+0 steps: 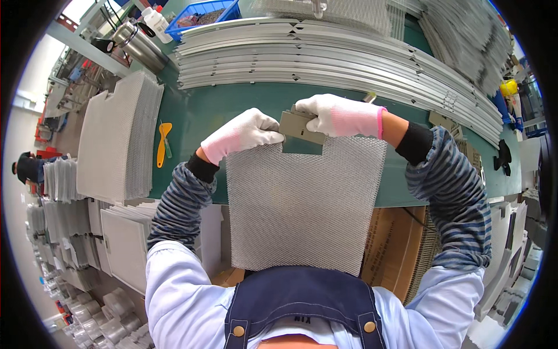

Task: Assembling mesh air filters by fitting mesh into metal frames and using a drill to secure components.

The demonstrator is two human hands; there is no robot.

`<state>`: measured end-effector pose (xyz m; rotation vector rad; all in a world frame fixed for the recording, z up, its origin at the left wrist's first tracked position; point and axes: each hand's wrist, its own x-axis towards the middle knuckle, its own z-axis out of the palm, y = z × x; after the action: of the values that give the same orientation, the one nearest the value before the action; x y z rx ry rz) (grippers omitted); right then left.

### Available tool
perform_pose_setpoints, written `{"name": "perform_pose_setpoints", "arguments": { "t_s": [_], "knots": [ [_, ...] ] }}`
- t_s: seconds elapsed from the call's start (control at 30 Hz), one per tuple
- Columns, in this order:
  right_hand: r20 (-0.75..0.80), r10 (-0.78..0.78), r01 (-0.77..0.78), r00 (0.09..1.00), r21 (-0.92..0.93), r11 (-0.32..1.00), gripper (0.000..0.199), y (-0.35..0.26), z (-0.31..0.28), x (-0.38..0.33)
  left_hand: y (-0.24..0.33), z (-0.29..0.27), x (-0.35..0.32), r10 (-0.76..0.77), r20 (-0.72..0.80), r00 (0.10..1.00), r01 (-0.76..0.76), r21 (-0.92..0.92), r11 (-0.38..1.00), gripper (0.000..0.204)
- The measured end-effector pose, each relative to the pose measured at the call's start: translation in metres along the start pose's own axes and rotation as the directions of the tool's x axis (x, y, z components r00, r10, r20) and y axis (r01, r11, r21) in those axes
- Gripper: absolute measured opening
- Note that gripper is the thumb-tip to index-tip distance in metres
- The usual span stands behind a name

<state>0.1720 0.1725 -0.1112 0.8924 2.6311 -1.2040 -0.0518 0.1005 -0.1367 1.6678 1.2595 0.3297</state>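
Observation:
A small flat grey-green plate (299, 128) with a tiny dark slot is held up over the notch in a sheet of silver expanded-metal mesh (302, 209). My right hand (340, 116), in a white and pink glove, is closed on the plate's upper right side. My left hand (247, 136), gloved alike, is closed with its fingertips at the plate's left end, just above the mesh's top edge. Its thumb and fingers partly hide what they touch. The mesh sheet reaches from the green table (197, 116) toward my apron.
Long silver metal strips (244, 55) lie across the back. Left stand stacked mesh sheets (113, 139) and a yellow scraper (162, 145). A steel flask (139, 46) and blue bin (203, 14) are at back left. A cardboard box (392, 244) sits below the table's edge.

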Motion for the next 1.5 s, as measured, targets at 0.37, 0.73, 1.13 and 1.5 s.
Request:
{"name": "perform_pose_setpoints", "arguments": {
  "t_s": [0.37, 0.73, 1.13, 1.5],
  "knots": [
    [0.269, 0.019, -0.010, 0.963, -0.032, 0.999, 0.031, 0.005, -0.012, 0.000, 0.004, 0.002, 0.006, 0.123, 0.039, 0.992, -0.121, -0.037, 0.992, 0.028],
    [0.139, 0.197, -0.211, 0.971, 0.098, 0.973, 0.032, 0.038, -0.003, -0.028, 0.010, -0.007, 0.022, 0.302, -0.098, 0.948, -0.281, 0.184, 0.942, 0.031],
    [-0.020, 0.151, -0.123, 0.988, 0.485, 0.866, 0.026, 0.046, 0.021, -0.046, 0.019, 0.032, 0.051, 0.155, -0.064, 0.986, -0.159, -0.075, 0.984, 0.030],
    [-0.021, 0.177, -0.164, 0.984, 0.282, 0.945, 0.018, 0.039, 0.012, -0.041, 0.022, 0.035, 0.047, 0.221, 0.104, 0.970, -0.226, 0.030, 0.974, 0.027]
  ]
}}
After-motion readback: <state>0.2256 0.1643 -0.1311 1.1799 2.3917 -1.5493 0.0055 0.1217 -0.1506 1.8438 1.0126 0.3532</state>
